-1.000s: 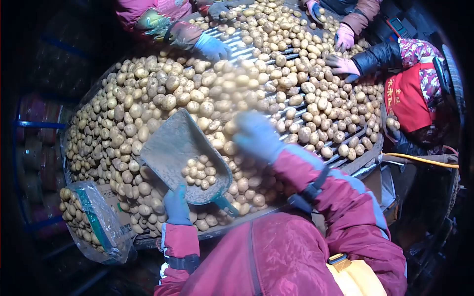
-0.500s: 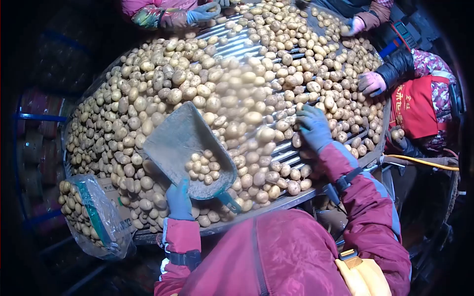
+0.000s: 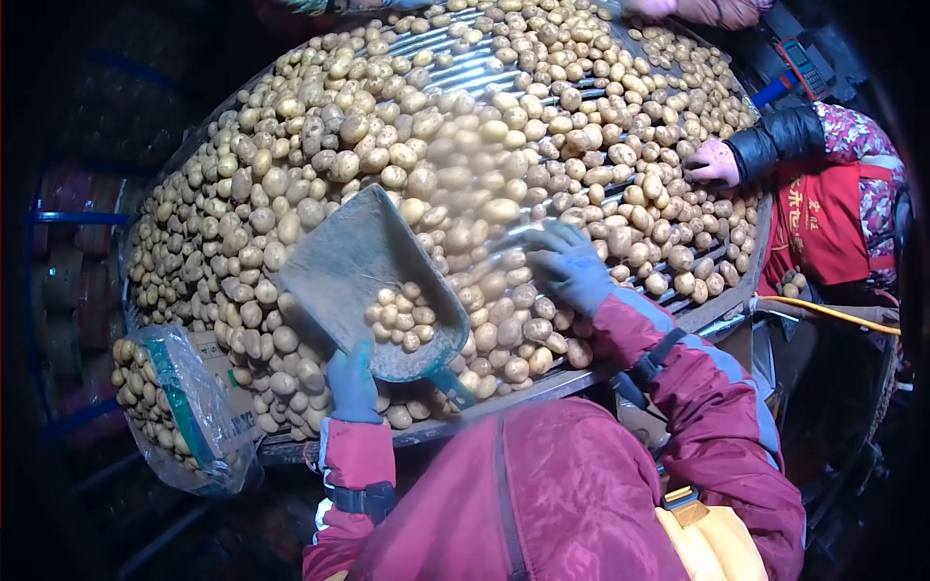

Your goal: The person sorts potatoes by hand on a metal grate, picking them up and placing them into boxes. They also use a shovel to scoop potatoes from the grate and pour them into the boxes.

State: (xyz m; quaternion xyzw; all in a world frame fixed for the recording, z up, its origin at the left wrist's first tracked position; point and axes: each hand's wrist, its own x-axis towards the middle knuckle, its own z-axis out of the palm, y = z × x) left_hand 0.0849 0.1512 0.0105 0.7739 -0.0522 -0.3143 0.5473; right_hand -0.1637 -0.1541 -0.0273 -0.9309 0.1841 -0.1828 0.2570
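Observation:
A grey scoop (image 3: pixel 354 257) with a short green handle lies tilted on the potatoes, several small potatoes (image 3: pixel 400 318) gathered in its lower part. My left hand (image 3: pixel 353 385), in a blue glove, is at the scoop's lower left edge; its thumb points up and its other fingers are hidden beneath. To the right, my right hand (image 3: pixel 570 266), also gloved, rests over the potatoes (image 3: pixel 504 334) near the rollers, palm down with its fingers spread.
Potatoes cover a wide roller table with a metal front rim (image 3: pixel 542 390). A plastic-lined box of potatoes (image 3: pixel 208 416) stands at the left corner. A co-worker's pink-gloved hand (image 3: pixel 712 163) reaches in from the right; other workers' hands show at the far edge. A yellow cable (image 3: pixel 833 315) runs at right.
My right hand has moved left across the potatoes, and potatoes now cover rollers near the front rim. The scoop and my left hand have hardly moved. The co-worker's hand at right has shifted slightly left.

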